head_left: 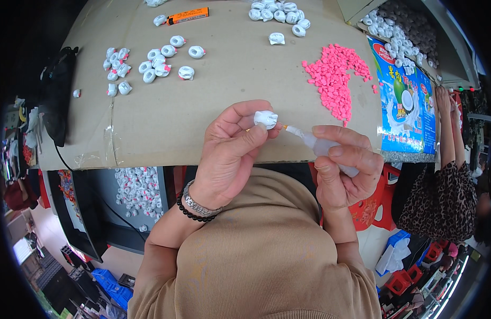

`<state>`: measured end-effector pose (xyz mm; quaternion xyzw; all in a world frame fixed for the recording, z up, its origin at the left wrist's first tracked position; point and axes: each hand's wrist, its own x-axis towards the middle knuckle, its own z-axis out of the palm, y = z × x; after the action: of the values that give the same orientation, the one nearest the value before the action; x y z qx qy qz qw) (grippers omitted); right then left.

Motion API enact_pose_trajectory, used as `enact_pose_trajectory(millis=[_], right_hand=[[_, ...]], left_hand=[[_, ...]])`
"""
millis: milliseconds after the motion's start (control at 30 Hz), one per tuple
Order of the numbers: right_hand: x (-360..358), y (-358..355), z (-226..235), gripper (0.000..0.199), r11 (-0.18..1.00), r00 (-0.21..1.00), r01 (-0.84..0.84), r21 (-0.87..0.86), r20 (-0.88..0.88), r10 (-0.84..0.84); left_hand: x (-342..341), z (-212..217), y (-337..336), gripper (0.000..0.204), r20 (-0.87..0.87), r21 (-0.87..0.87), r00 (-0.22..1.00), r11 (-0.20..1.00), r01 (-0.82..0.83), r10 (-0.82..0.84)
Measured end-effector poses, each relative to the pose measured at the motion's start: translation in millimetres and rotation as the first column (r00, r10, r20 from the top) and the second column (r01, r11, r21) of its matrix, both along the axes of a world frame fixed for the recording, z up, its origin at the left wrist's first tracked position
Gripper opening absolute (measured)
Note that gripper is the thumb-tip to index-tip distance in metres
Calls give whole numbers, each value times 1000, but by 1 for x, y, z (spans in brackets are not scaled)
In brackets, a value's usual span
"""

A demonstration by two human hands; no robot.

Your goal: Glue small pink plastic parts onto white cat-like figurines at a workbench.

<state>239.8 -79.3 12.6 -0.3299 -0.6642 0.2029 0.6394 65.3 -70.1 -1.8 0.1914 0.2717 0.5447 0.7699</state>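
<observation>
Between the thumb and fingers of my left hand (229, 149) is a small white figure piece (265, 119), rounded, held just above the table's front edge. My right hand (349, 165) grips a translucent squeeze bottle (322, 146) with a thin nozzle. The nozzle's tip points left at the white piece, touching it or very near it. Beyond my right hand lies a spread pile of small pink pieces (336, 80). To the left on the tabletop, white pieces with pink bits (162, 69) stand in loose groups. Further white pieces (277, 10) sit at the far middle.
An orange box-shaped item (187, 16) lies at the back. A blue printed sheet (402, 101) covers the right end, beside a bin (399, 37) of white and dark pieces. Below left, a grey drawer (136, 194) holds many white pieces. Another person's arms (451, 127) are at right.
</observation>
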Motion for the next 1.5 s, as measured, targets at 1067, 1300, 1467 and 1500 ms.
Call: enact_pose_trajectory(millis=[1067,1300,1467,1500], right_hand=[[20,83,2,12,841,385,540,-30,897,-216],[8,68,8,14,774,558,547,-319,828,-53],[13,69,15,12,815,667,433,-384,745,-2],[15,70,13,15,858,681,371,-356,732,9]], left_hand=[[-11,-8,-7,34,34,-39,998,998,46,-44],[-14,-8,-7,36,52,-50,998,998,47,-45],[-16,-7,-9,36,42,-66,999,998,24,-21],[-16,-7,-9,36,49,-60,999,998,26,-23]])
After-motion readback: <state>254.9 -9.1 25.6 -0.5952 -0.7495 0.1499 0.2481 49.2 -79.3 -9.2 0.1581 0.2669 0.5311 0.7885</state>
